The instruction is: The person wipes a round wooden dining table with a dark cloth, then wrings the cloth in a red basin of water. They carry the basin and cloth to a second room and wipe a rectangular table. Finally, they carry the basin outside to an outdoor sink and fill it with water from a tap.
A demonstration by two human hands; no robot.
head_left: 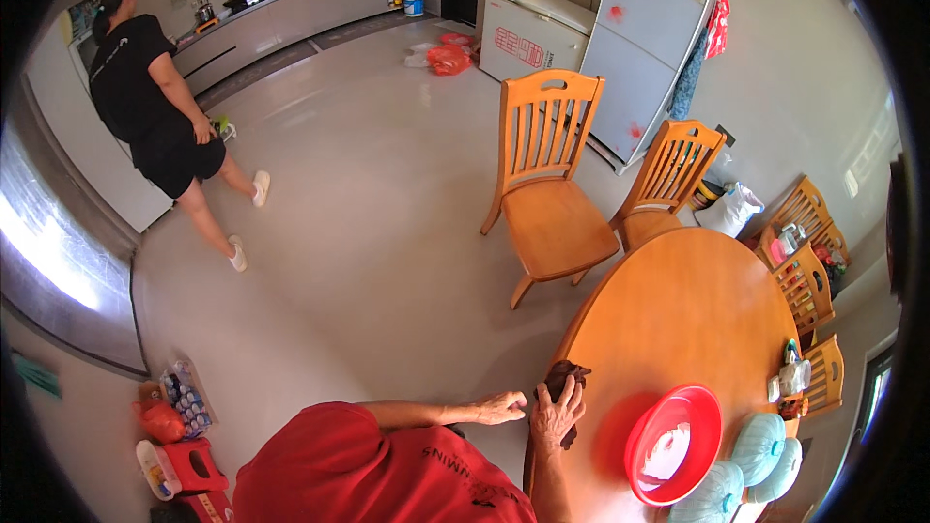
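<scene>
My right hand (556, 416) presses on a dark brown cloth (566, 376) at the left edge of the round wooden table (678, 300). Its fingers are bent over the cloth, which bunches out beyond them and beside the palm. Just left of the table edge, my left hand (500, 408) hangs in the air with loosely bent fingers and nothing visible in it. A red plastic basin (712, 416) stands on the table to the right of my right hand. Something pale shows at its bottom, too bright to make out.
Pale blue domed covers (759, 441) and small jars (794, 378) sit at the table's right side. One wooden chair (552, 223) stands beyond the table, another (668, 174) behind it. At the far left, a person in black (145, 87) stands near the counter (291, 24).
</scene>
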